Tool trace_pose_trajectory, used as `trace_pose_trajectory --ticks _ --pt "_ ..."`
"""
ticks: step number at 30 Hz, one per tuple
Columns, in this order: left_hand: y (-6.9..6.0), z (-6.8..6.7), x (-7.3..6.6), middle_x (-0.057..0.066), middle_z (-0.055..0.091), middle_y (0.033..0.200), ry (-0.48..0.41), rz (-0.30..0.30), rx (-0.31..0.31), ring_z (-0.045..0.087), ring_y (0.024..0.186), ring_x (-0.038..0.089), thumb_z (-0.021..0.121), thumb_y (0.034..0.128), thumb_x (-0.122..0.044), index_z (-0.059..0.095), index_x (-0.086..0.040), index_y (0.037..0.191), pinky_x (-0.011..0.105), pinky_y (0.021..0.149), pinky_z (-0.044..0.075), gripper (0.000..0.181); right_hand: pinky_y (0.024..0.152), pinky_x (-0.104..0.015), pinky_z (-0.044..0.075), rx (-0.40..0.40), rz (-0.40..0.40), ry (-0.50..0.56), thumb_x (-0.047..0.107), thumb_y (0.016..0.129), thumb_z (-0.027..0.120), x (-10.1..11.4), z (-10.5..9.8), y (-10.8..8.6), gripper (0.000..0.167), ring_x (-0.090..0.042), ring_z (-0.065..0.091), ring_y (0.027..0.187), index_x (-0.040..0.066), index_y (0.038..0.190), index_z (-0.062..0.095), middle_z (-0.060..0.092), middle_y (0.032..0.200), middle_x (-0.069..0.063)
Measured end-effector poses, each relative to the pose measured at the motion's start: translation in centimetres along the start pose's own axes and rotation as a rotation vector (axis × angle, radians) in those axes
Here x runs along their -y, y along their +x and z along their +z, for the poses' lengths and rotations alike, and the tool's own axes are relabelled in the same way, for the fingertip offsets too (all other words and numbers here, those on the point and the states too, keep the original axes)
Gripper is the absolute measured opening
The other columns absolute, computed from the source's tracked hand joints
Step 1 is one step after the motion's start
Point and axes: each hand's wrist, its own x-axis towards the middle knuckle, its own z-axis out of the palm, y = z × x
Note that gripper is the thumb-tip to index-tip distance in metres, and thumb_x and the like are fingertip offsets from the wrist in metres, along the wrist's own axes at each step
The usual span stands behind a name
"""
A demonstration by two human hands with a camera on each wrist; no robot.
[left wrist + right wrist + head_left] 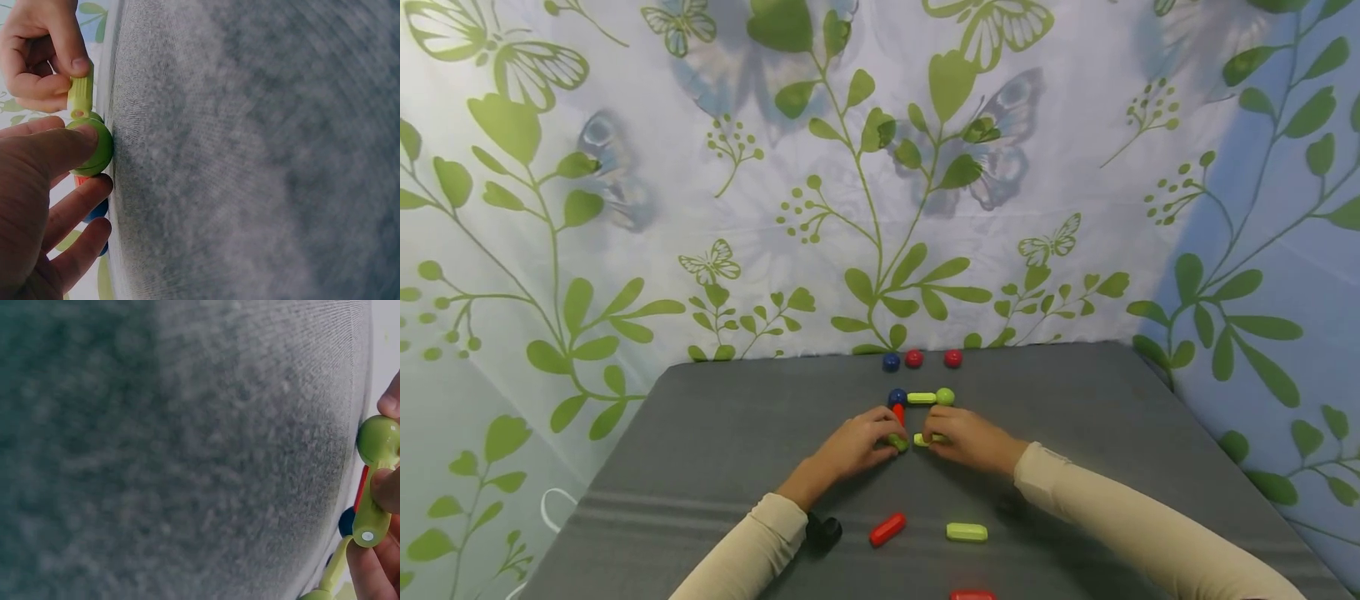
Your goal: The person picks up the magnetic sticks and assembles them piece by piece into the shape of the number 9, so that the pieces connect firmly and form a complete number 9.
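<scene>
My left hand [852,446] pinches a green ball [94,156] between thumb and fingers, low over the grey table. Across from it, my right hand [968,437] pinches a yellow-green rod [372,515] whose end is close to that ball; whether they touch I cannot tell. A red rod [898,413] runs from beside my left fingers up to a blue ball [897,397]. From that blue ball a second yellow-green rod [921,398] reaches right to another green ball [945,397].
At the table's far edge sit a blue ball [891,362] and two red balls [913,358]. Nearer lie a loose red rod [887,529], a yellow-green rod [966,532] and, at the bottom edge, another red rod [973,595]. A black object [826,533] is beside the left sleeve.
</scene>
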Motion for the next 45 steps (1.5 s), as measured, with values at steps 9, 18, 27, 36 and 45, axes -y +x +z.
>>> trace_pose_trajectory --ticks 9,18,27,36,45 --pt "0.10 0.09 -0.06 -0.004 0.059 0.115 -0.004 0.005 -0.001 0.061 0.100 0.009 0.079 0.0905 -0.014 0.073 -0.019 0.112 0.026 0.084 0.052 0.023 0.075 -0.019 0.050 -0.001 -0.012 -0.010 0.004 0.087 0.079 -0.12 0.23 0.30 0.018 -0.002 0.056 0.086 0.015 0.096 0.069 0.058 0.100 0.008" --pt "0.13 0.16 0.00 -0.003 0.060 0.114 0.002 0.026 -0.017 0.061 0.098 0.009 0.079 0.0901 -0.013 0.073 -0.018 0.112 0.026 0.082 0.052 0.024 0.072 -0.020 0.051 -0.005 -0.013 -0.003 0.002 0.086 0.079 0.10 0.29 0.48 0.017 -0.003 0.057 0.084 0.014 0.095 0.069 0.059 0.099 0.005" --pt "0.01 0.13 -0.27 -0.001 0.060 0.113 -0.004 0.042 -0.022 0.062 0.097 0.013 0.080 0.0893 -0.012 0.073 -0.015 0.112 0.027 0.081 0.053 0.024 0.073 -0.019 0.050 0.009 0.008 0.017 0.002 0.087 0.078 0.22 0.43 0.32 0.017 -0.004 0.058 0.084 0.015 0.095 0.070 0.059 0.099 0.006" --pt "0.10 0.10 -0.23 -0.001 0.060 0.113 0.010 0.040 -0.021 0.062 0.097 0.012 0.080 0.0890 -0.013 0.073 -0.016 0.112 0.028 0.081 0.053 0.024 0.072 -0.020 0.051 0.028 0.026 0.011 0.003 0.088 0.078 0.11 0.37 0.38 0.016 -0.003 0.056 0.083 0.015 0.095 0.070 0.058 0.099 0.006" --pt "0.16 -0.04 -0.20 -0.002 0.061 0.115 0.011 0.014 0.006 0.062 0.099 0.012 0.079 0.0898 -0.013 0.073 -0.016 0.114 0.030 0.082 0.053 0.025 0.073 -0.021 0.052 0.035 0.038 0.029 0.002 0.088 0.078 0.51 0.19 0.52 0.015 -0.005 0.058 0.083 0.012 0.095 0.069 0.059 0.099 0.004"
